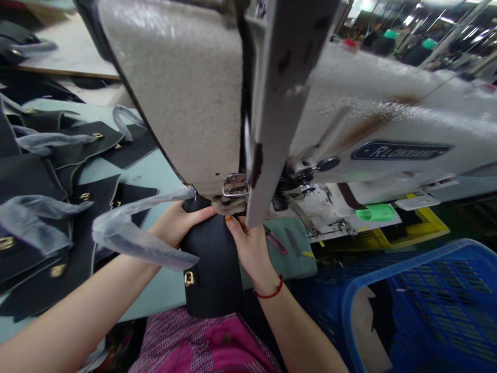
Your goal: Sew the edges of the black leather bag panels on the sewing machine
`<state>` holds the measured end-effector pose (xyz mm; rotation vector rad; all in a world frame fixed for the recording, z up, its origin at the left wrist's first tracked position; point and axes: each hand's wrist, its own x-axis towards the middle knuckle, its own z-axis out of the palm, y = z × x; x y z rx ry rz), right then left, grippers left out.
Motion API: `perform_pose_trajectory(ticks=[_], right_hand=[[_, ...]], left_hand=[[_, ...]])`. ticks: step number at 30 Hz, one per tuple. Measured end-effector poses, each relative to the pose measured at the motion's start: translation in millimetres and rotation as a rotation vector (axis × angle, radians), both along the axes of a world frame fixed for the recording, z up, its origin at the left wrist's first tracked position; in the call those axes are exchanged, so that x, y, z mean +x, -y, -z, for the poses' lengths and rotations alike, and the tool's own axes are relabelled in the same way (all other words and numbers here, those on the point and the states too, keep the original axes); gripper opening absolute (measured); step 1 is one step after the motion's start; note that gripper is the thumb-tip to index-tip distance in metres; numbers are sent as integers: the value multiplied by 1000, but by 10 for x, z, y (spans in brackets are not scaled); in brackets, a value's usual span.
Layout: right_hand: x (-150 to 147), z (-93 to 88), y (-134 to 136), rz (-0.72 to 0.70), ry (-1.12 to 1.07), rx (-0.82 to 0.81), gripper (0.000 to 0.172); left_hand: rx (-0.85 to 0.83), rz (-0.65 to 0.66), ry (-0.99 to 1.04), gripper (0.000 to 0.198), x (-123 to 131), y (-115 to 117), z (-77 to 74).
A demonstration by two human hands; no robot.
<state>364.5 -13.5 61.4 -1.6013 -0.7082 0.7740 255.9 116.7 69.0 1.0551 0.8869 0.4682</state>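
A black leather bag panel [213, 248] lies below the head of a sewing machine [182, 98], its far end hidden beneath it. My left hand [176, 220] grips the panel's left edge, thumb on top near the machine's foot. On the right edge, my right hand [250, 246] holds the same panel, thumb on its surface and other fingers mostly hidden. A gold clasp [189, 278] is fixed near the panel's lower left. A strap wrapped in cloudy plastic [132, 235] loops from the panel across my left forearm.
More black leather pieces [27, 181] with gold fittings and wrapped straps cover the pale green table [104, 173] at left. Pink-handled snips [276, 242] lie right of my right hand. A blue plastic basket [458, 248] with dark pieces stands at lower right, a yellow crate [430, 225] behind it.
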Motion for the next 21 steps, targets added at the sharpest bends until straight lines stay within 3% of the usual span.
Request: perform_pose_trajectory(ticks=[8,12,16,21], right_hand=[[-3,45,-38,-5,-7,-2,45],[19,48,-33,-60,-125,-10,46],[65,35,-18,-91,-105,-67,47],[91,-3,-17,-68,-28,-75,43]], left_hand=[[190,132,19,54,64,-139,-61],[194,180,-4,51,85,-251,-41],[104,243,-35,49,4,-304,-9],[-202,214,-78,57,-152,-169,-43]])
